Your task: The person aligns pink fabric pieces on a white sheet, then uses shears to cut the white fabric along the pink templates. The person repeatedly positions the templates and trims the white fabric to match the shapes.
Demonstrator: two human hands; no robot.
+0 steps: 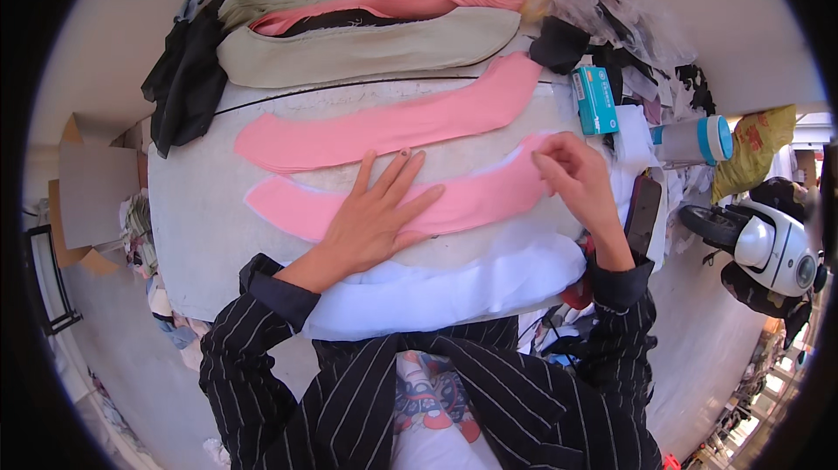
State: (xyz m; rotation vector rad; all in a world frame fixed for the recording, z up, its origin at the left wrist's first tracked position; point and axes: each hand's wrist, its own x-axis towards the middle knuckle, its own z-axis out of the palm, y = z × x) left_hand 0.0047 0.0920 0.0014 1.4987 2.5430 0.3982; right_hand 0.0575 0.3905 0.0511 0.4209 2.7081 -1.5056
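Observation:
A curved pink fabric piece (476, 199) with a thin white edge lies across the table in front of me. My left hand (375, 212) rests flat on its middle, fingers spread. At its right end, my right hand (572, 175) has thumb and fingers pinched together by the pink edge; whether cloth is between them is too small to tell. Just beyond lies a second curved pink piece (375, 131), apart from the first. Nearest my body, a stack of sheer white curved pieces (454, 282) lies along the table's front edge, partly under my left wrist.
Sage, pink and black curved pieces (367, 44) are piled at the table's (196, 208) far side, beside black cloth (188, 77). A teal box (595, 101), a jar with a blue lid (698, 140) and a dark phone-like object (643, 208) stand right. A white scooter (772, 247) is on the floor.

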